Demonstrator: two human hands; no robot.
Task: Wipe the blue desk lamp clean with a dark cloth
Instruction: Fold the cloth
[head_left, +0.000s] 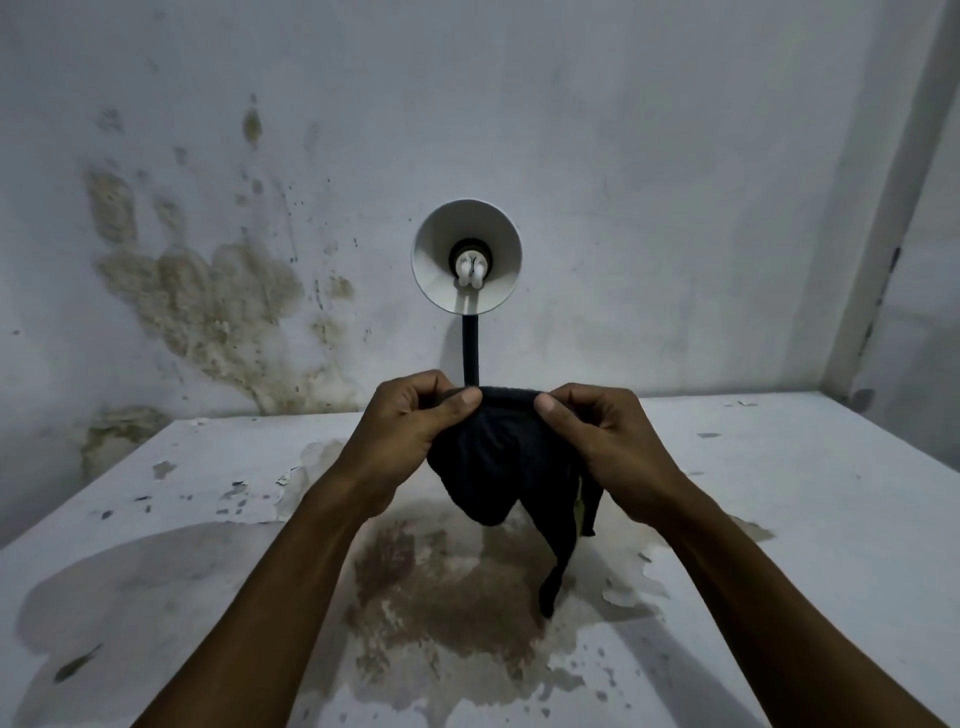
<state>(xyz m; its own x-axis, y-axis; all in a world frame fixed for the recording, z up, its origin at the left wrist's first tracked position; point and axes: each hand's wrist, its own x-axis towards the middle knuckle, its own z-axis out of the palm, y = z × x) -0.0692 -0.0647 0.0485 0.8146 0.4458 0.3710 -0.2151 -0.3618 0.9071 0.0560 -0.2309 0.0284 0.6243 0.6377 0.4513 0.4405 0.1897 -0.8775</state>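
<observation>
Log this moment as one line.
both hands pinch dark cloth taut | white-shaded lamp behind, untouched | wiping not begun

In front of me a white table (779, 493) with peeling paint — a wide brown stain (441, 587) spreads across its middle, with grey patches to the left. Behind it my view ends at a pale wall (623, 130) blotched with mould (208, 301) on the left — a pale vertical post (883, 234) runs up at right
</observation>
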